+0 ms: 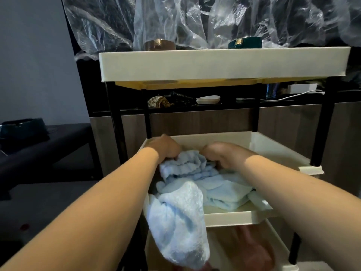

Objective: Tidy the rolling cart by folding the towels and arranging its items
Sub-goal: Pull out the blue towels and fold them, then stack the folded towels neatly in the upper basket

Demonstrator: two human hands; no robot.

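Dim room, grey wall at left, crumpled clear plastic sheeting (195, 20) hung behind the rolling cart (222, 64). Cart: cream trays on black posts, three tiers visible. Top tray: brown round container (159, 45) toward the left, dark green box (245, 43) toward the right, both partly hidden by the tray wall. Middle tray (228, 217): heap of light blue towels (195, 178), unfolded, bunched, one towel end (177, 227) spilling over the tray's front left edge and hanging down toward the bottom tray. Bottom tray (277, 237): pinkish fabric (252, 249), blurred, not identifiable further. Left hand (166, 147) at the back left of the towel heap, fingers curled into the cloth, gripping it. Right hand (220, 153) just beside it at the back centre, fingers likewise curled down into the towels, gripping. Both forearms bare, reaching in from the cart's front. Behind the cart, seen between top and middle trays: dark shelf (283, 103) carrying a seashell (158, 101), a white dish (208, 99) and a white cable (289, 95).
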